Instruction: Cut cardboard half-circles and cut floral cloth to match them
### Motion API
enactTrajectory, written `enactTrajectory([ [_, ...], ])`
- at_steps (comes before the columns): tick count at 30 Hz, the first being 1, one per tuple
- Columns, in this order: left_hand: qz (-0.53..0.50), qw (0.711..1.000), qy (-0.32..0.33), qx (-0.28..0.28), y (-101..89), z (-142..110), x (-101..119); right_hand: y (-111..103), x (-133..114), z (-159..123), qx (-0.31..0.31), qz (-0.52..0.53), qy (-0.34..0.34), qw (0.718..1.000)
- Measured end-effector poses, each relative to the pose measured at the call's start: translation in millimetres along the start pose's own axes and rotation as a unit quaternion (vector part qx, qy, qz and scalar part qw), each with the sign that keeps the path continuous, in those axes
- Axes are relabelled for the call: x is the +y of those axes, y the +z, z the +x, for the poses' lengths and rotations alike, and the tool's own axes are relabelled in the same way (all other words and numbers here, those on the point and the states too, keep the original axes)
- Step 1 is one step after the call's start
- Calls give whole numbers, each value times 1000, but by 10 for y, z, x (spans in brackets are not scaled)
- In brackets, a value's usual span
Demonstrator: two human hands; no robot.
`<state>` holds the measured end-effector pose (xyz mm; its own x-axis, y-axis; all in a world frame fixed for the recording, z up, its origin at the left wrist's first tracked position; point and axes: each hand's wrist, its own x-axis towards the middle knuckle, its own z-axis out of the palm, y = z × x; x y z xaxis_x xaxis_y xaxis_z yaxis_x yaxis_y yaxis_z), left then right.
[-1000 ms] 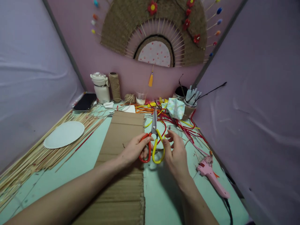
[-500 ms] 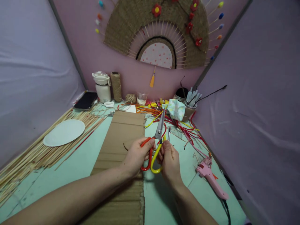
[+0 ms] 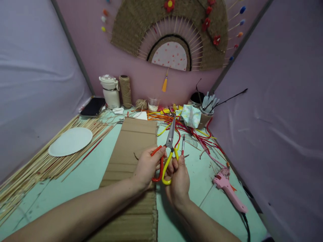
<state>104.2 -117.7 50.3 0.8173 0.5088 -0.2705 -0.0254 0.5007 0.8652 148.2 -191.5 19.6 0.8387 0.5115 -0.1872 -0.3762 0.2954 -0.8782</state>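
Observation:
Scissors (image 3: 170, 136) with one red and one yellow handle are held up in front of me, the blades pointing away and nearly together. My left hand (image 3: 147, 166) pinches the red handle between thumb and fingers. At the yellow handle, my right hand (image 3: 180, 181) has its fingers curled around the outer side, partly hidden. Below lies a long strip of corrugated cardboard (image 3: 133, 137), its surface creased crosswise. A slim pen-like stick (image 3: 183, 144) rests on the table just beyond my right thumb. A thin dark twig end (image 3: 136, 156) shows beside my left hand.
Thin wooden sticks (image 3: 60, 164) spread along the left under a white oval disc (image 3: 70, 142). A pink glue gun (image 3: 230, 191) lies at right. Coloured pipe cleaners (image 3: 202, 137), twine (image 3: 125, 91), a white flask (image 3: 111, 92) and a pot (image 3: 205, 119) line the back.
My right hand has turned and shifted slightly, its thumb lifting off the yellow handle's upper part. The scissors tilt a little more to the left. The view has moved slightly.

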Motion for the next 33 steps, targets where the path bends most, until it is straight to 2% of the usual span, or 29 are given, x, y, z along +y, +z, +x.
enactTrajectory([
  [4,10,1000,14,-8,-25,27,-10,-58,12,26,-22,-27,-14,999],
  [6,30,999,28,-3,-52,61,0,-114,-27,57,-19,-94,-50,994],
  [8,58,996,59,19,-84,102,17,-172,-82,91,18,-192,-150,970],
  [10,94,990,100,43,-112,134,25,-209,-130,117,38,-284,-267,920],
  [12,128,981,135,57,-121,136,0,-216,-148,131,-16,-346,-313,884],
  [14,168,970,167,58,-100,98,-64,-203,-134,135,-107,-378,-276,877],
  [16,239,948,205,50,-54,27,-128,-193,-104,136,-146,-380,-236,883],
  [18,337,908,250,16,-8,-49,-124,-204,-83,139,-141,-363,-222,894],
  [20,425,858,283,-50,-8,-85,-5,-232,-89,148,-118,-334,-222,908],
  [22,484,825,272,-107,-91,-50,210,-259,-126,161,-79,-297,-213,928],
  [24,553,800,223,-61,-258,53,429,-272,-181,172,-33,-256,-200,945],
  [25,597,779,190,-31,-360,120,508,-271,-209,175,-16,-238,-192,952],
  [27,664,737,127,-2,-557,249,565,-258,-256,174,-2,-212,-180,961],
  [30,704,706,76,12,-747,371,445,-234,-284,168,-12,-194,-155,969],
  [33,712,699,69,8,-795,411,300,-229,-275,169,-22,-197,-144,970],
])
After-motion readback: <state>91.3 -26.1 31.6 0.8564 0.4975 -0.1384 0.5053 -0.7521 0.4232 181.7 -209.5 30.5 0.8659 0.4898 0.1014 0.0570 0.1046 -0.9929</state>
